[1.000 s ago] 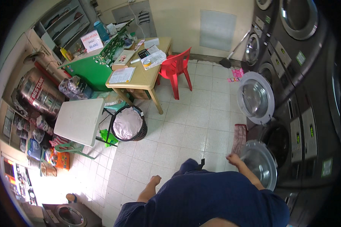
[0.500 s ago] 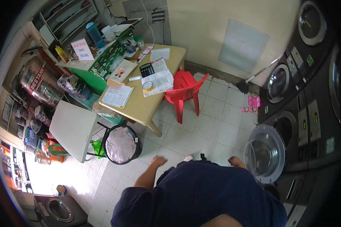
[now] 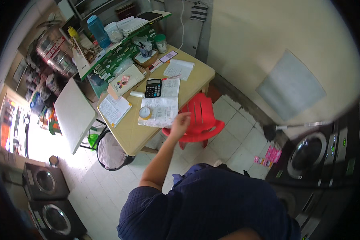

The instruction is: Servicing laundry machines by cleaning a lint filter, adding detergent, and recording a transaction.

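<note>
My left hand (image 3: 181, 125) is stretched forward, above the gap between the table's near edge and the red plastic chair (image 3: 203, 119). Its fingers look loosely apart, slightly blurred, and nothing shows in them. Just past it lies an open notebook (image 3: 164, 106) with written pages. On the notebook sit a black calculator (image 3: 153, 88) and a roll of tape (image 3: 145, 113). Beside them are a small white cylinder (image 3: 137, 94) and more written sheets (image 3: 115, 109). The cream table (image 3: 129, 138) carries all of these. My right hand is out of view, hidden past my dark blue shirt.
A black laundry basket (image 3: 111, 152) holding pale cloth stands below the table's near corner, next to a white folding table (image 3: 74, 114). Dark washing machines (image 3: 308, 156) line the right side. A broom (image 3: 270, 131) leans near pink packets (image 3: 273, 154) on the tiled floor.
My view has turned and come closer to the table and chair. My left hand has moved up and forward from beside my body. My right hand has gone out of view.
</note>
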`<state>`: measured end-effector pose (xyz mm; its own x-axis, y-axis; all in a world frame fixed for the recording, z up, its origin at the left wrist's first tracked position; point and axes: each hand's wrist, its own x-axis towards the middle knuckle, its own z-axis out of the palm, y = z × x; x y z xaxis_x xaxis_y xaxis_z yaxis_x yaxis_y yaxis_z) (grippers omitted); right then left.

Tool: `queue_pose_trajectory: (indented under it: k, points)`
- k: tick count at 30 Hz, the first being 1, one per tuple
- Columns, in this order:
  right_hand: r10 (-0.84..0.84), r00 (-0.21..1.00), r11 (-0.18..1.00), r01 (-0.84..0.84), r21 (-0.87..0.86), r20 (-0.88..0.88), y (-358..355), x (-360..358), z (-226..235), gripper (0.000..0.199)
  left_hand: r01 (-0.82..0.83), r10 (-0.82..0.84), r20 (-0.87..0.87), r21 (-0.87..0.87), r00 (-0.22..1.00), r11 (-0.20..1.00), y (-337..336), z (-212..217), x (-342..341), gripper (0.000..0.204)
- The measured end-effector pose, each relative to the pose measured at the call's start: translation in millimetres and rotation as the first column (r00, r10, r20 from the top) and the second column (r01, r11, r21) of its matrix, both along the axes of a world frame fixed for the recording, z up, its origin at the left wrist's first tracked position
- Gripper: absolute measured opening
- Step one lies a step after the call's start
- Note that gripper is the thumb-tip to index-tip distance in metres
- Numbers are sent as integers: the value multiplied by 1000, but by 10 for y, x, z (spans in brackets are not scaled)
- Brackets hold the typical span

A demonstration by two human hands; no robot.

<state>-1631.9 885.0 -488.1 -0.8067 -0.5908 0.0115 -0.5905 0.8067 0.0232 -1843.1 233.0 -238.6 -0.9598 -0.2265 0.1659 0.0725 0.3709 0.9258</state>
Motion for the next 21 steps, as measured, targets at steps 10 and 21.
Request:
queue_pose_trajectory:
  k: [10, 21]
  points:
    - [-390, 577, 609, 746, -270, 718, -368, -4732, 1082, 18, -897, 977, 112, -388, 180, 210, 392, -808, 495, 65]
    - [-185, 577, 983, 102, 154, 796, -2328, -6589, 1134, 27, -986, 901, 435, -149, 4, 76, 1034, -940, 894, 40]
